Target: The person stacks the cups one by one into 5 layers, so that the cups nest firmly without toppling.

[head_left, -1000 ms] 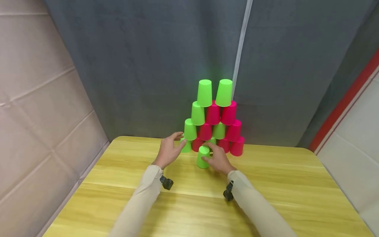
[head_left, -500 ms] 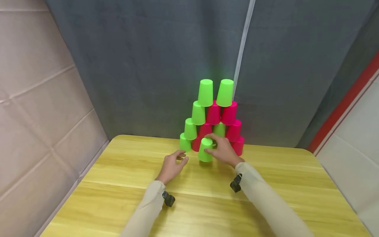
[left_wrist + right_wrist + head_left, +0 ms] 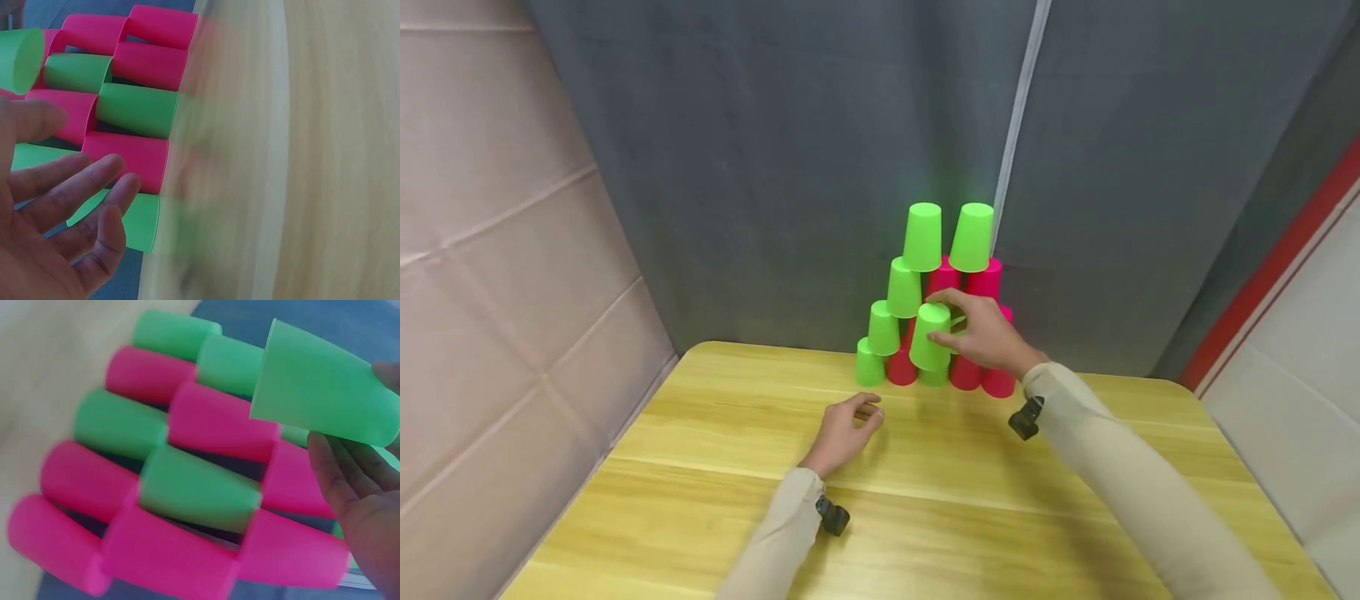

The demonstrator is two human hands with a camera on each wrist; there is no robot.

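Right hand [image 3: 992, 337] holds green cup [image 3: 929, 336] — inverted, near-upright

Green and pink cups [image 3: 925, 300], yellow wood-grain table [image 3: 1075, 500], grey curtain [image 3: 775, 167].

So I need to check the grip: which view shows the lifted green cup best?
The right wrist view: the green cup fills the frame close up, held at its closed end. The head view shows the cup small in the right hand, before the cup pyramid. The left wrist view catches only its closed end at the edge.
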